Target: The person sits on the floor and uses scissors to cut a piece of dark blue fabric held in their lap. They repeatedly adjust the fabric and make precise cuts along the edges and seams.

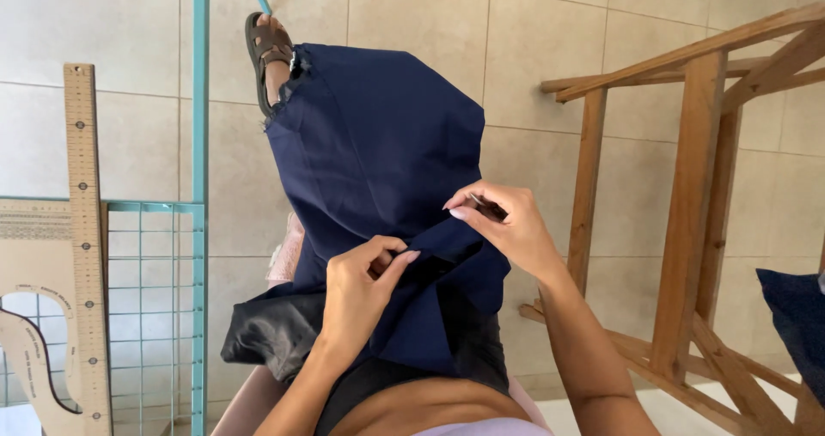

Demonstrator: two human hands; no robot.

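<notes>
A piece of navy blue fabric [378,152] is draped over my lap and outstretched leg. My left hand [361,294] pinches a fold of the fabric near its lower middle. My right hand [503,225] grips the fabric's right edge a little higher, and a small dark thin object shows between its fingers; I cannot tell what it is. The two hands are close together, a fold of cloth between them. A sandalled foot [268,58] sticks out past the far end of the fabric.
A wooden ruler and curved pattern template [64,256] hang on a teal wire rack [199,221] at the left. A wooden frame [687,213] stands at the right, with dark blue cloth [795,316] beyond it. The floor is beige tile.
</notes>
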